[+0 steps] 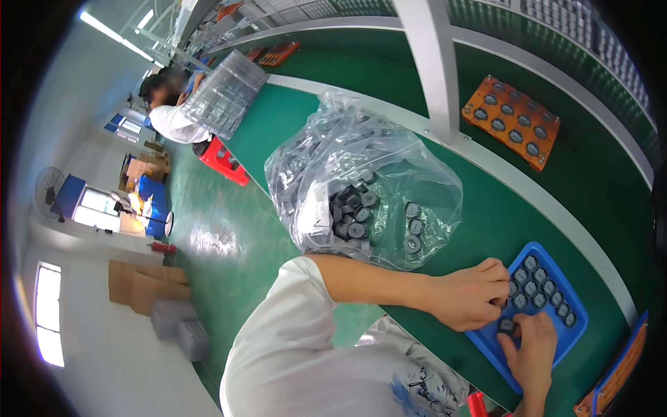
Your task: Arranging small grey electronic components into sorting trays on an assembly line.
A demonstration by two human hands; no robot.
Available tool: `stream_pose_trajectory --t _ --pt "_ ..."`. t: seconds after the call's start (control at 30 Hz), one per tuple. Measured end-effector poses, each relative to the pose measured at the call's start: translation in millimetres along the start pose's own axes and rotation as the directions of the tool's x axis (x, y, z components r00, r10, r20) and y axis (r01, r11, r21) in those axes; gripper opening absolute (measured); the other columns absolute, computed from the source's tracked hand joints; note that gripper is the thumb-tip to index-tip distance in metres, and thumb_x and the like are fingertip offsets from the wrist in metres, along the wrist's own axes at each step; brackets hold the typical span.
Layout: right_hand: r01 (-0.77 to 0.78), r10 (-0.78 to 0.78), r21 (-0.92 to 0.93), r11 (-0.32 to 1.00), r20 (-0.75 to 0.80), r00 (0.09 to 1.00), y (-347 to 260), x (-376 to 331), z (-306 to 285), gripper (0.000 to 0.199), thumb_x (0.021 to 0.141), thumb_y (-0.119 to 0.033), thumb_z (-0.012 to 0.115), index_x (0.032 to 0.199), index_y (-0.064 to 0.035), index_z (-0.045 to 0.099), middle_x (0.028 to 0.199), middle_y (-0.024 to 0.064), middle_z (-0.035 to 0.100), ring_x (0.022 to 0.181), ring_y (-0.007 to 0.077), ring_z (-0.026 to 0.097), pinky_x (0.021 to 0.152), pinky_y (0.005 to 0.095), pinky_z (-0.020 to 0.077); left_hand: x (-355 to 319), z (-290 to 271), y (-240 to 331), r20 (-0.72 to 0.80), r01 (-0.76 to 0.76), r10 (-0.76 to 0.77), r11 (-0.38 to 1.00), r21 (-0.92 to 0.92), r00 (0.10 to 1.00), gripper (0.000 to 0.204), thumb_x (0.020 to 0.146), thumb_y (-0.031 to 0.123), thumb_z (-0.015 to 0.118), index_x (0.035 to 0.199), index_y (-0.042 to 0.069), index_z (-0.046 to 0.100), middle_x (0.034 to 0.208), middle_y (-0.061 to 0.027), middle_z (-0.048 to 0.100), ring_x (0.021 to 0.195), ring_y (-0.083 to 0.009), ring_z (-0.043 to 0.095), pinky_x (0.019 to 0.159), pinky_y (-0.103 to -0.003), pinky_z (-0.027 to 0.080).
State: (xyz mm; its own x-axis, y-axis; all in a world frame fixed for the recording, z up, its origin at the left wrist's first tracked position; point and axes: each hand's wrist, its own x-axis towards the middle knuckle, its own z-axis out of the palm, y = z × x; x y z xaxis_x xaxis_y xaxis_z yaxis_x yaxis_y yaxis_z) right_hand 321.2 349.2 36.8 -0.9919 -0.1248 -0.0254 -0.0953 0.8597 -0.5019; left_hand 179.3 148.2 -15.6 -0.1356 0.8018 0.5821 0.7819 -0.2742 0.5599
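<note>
A blue tray (574,332) lies on the green bench, with several small round grey-and-black parts (538,301) set in rows inside it. Over the tray's left side is my left hand (467,295), its fingers curled in; a dark bit shows at the fingertips, too little to name. My right hand (533,347) reaches over the tray's near part, thumb and fingers closed on one round part (507,325). Left of the tray sits a large clear plastic bag (431,174), holding many loose parts (354,208) of the same look.
An orange fixture board (513,121) with round parts lies beyond the white post (434,76). Another orange board (615,365) stands at the right edge. Stacked clear trays (226,94) are on the far bench, near a seated co-worker (174,118) and a red stool (224,165).
</note>
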Motion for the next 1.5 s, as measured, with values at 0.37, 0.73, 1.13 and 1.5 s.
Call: stream_pose_trajectory --t 0.37,0.73,1.13,1.5 --pt "0.158 -0.157 0.005 0.987 -0.099 0.983 4 -1 3 0.024 0.072 -0.009 0.075 0.093 -0.0030 0.065 0.083 0.0106 0.057 0.083 0.0333 0.054 0.072 0.0460 0.0446 2 -6 6 -0.048 0.090 -0.085 0.990 0.110 0.995 0.013 0.075 0.012 0.075 0.080 0.005 0.065 0.100 -0.0088 0.053 0.100 -0.0334 0.046 0.088 -0.053 0.039" --pt "0.189 -0.185 0.012 0.982 -0.146 0.972 2 3 4 0.020 0.071 -0.005 0.075 0.089 -0.0026 0.066 0.083 0.0101 0.054 0.082 0.0319 0.053 0.071 0.0441 0.0443 3 -3 6 -0.073 0.115 -0.103 0.975 0.192 0.992 0.013 0.073 0.011 0.074 0.076 0.004 0.064 0.109 -0.0129 0.053 0.106 -0.0359 0.044 0.090 -0.054 0.037" --pt "0.151 -0.149 -0.007 0.988 -0.213 0.966 -6 0 8 0.014 0.073 0.000 0.072 0.085 -0.0003 0.064 0.085 0.0128 0.054 0.084 0.0338 0.054 0.072 0.0433 0.0443 3 5 6 -0.114 0.117 -0.094 0.970 0.212 0.989 0.016 0.069 0.013 0.073 0.068 0.004 0.060 0.129 -0.0206 0.053 0.115 -0.0413 0.046 0.091 -0.056 0.037" --pt "0.192 -0.194 -0.027 0.981 -0.214 0.957 15 11 20 0.013 0.075 -0.005 0.074 0.087 -0.0036 0.067 0.086 0.0084 0.057 0.085 0.0288 0.056 0.073 0.0395 0.0477 12 -12 2 0.038 0.225 -0.243 0.940 0.257 0.969 0.016 0.066 0.011 0.079 0.076 0.008 0.068 0.132 -0.0152 0.058 0.119 -0.0387 0.048 0.101 -0.049 0.036"
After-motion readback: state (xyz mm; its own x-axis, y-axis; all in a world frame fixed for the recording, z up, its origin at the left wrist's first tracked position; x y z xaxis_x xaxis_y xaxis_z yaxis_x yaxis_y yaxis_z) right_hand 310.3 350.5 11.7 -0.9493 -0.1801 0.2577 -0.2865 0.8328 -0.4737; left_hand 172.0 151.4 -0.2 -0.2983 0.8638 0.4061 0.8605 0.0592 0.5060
